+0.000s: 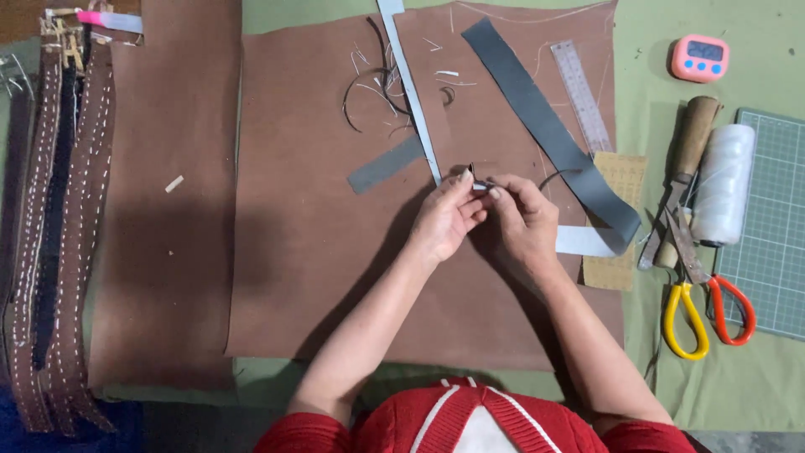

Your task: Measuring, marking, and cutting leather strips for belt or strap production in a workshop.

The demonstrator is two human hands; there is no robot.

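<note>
My left hand [444,220] and my right hand [521,220] meet over the middle of a brown leather sheet [310,243]. Both pinch a small dark piece [478,183] at the fingertips, where the end of a long pale grey strip [411,88] arrives from the top. A wide dark grey strip [545,126] runs diagonally to the right of my hands and folds back to a light underside [587,242]. A thin dark thread [360,92] curls on the leather above.
Stitched brown straps [59,226] lie at the far left beside another leather panel [168,210]. On the right are a clear ruler [581,94], a pink timer [698,57], a white thread spool [721,180], a wooden-handled tool [689,147], orange-and-yellow scissors [700,310] and a green cutting mat [771,226].
</note>
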